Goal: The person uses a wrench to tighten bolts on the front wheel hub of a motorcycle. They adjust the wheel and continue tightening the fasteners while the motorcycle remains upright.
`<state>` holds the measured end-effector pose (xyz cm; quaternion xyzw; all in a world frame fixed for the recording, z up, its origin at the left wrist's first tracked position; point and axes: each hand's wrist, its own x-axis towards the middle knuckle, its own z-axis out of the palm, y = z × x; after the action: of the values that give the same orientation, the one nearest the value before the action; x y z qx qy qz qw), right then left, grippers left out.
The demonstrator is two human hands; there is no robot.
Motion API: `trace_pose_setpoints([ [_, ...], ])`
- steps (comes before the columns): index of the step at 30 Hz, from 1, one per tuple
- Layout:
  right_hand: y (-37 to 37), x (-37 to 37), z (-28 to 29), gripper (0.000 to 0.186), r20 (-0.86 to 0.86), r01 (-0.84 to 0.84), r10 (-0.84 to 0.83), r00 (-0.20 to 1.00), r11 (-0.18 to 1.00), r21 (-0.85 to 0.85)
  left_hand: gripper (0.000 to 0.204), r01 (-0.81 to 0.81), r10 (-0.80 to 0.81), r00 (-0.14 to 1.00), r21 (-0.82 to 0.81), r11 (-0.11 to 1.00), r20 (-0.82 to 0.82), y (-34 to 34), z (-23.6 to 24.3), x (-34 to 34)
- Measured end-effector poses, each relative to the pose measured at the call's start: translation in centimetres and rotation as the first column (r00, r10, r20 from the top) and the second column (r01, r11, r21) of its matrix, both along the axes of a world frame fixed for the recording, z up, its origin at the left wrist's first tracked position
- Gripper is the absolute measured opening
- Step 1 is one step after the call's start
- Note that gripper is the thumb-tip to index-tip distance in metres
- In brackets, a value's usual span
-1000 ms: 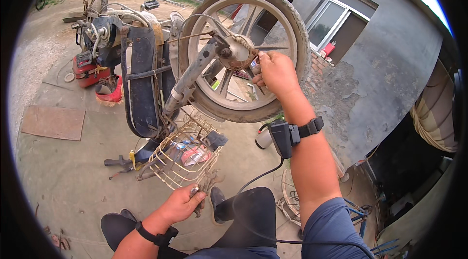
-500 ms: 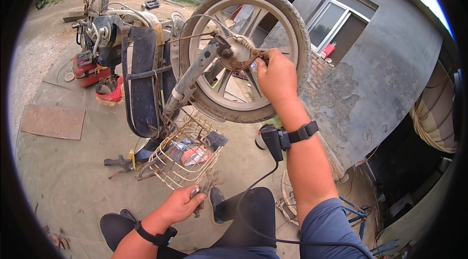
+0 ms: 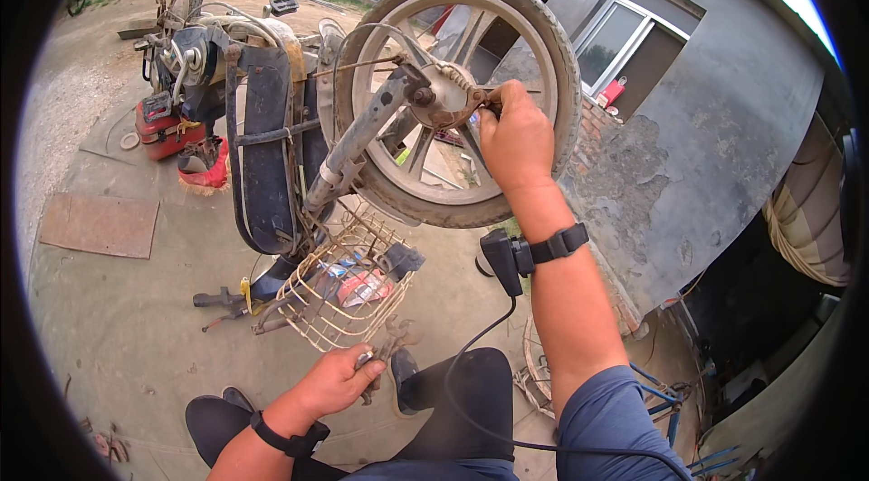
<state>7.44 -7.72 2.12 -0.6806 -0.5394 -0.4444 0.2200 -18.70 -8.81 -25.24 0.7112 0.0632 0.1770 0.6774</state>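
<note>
An old scooter (image 3: 260, 155) lies on its side, its front wheel (image 3: 471, 200) raised in front of me, with a rusty hub (image 3: 444, 78) and grey fork (image 3: 362, 137). My right hand (image 3: 516, 146) has its fingers pinched on the rusty brake arm (image 3: 475, 102) at the hub's right side; what else the fingertips hold is hidden. Low in the middle, my left hand (image 3: 344, 381) is closed round some metal wrenches (image 3: 395, 336), just below the wire basket (image 3: 299, 309), which has colourful packaging inside.
A red toolbox (image 3: 161, 142), a red bag (image 3: 204, 175) and a flat board (image 3: 100, 223) lie at left. A grey building (image 3: 706, 119) with windows stands at right, beside a dark opening (image 3: 742, 327). A blue bicycle frame (image 3: 670, 404) is at lower right.
My right hand has turned over and shifted slightly right and up at the hub, its fingers now bent round the brake arm. My left hand stays about where it was with the wrenches.
</note>
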Motion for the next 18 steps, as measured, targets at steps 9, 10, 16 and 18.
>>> trace_pose_setpoints([
  [9,0.0,-1.3,-2.0,0.025,-0.812,-0.268,0.513,0.279,0.853,0.447,0.028,0.005,-0.005,1.0,0.01,1.0,0.013,-0.1,-0.8,0.3],
  [10,-0.1,-1.8,-1.8,0.028,-0.839,-0.225,0.528,0.132,0.84,0.493,0.028,0.01,-0.01,1.0,0.006,1.0,0.007,-0.1,-0.7,0.2],
  [16,0.9,-0.7,-1.1,0.041,-0.871,-0.187,0.49,-0.029,0.853,0.486,0.028,0.006,-0.006,1.0,0.022,1.0,-0.007,-0.3,-0.6,0.1],
  [18,1.1,-0.3,-1.2,0.04,-0.881,-0.2,0.473,0.018,0.865,0.46,0.028,0.004,-0.003,1.0,0.035,0.999,-0.009,-0.2,-0.6,0.2],
])
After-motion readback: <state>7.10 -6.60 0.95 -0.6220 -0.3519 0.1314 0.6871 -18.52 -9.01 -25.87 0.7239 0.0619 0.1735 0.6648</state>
